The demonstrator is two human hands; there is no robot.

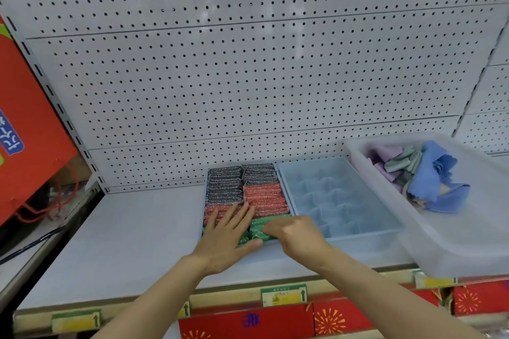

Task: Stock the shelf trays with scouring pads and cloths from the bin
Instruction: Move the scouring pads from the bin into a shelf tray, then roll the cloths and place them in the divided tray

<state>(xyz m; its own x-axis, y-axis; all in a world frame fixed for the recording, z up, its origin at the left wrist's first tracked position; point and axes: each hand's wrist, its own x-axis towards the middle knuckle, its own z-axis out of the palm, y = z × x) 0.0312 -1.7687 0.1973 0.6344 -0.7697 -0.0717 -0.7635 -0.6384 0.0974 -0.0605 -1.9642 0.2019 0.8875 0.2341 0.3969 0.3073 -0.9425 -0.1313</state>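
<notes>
The white pegboard point(248, 77) fills the upper frame, above the grey shelf point(124, 234) that runs across the middle. At right the clear bin point(454, 250) overhangs the shelf's front edge and holds loose cloths point(429, 173) in blue, purple and green. Left of it sits the divided blue tray point(391, 226), its cells bare. At centre the scouring-pad tray point(276, 166) is packed with silver, red and green scouring pads point(261, 195). The left hand point(228, 231) lies flat, fingers straight, pressing the pads at the lower left of that tray. The right hand point(296, 231) curls onto a green pad at the tray's front; whether it pinches or only pushes I cannot tell. The tight rows could spring up if the pressure lifts unevenly, and the overhanging bin might tip if nudged.
</notes>
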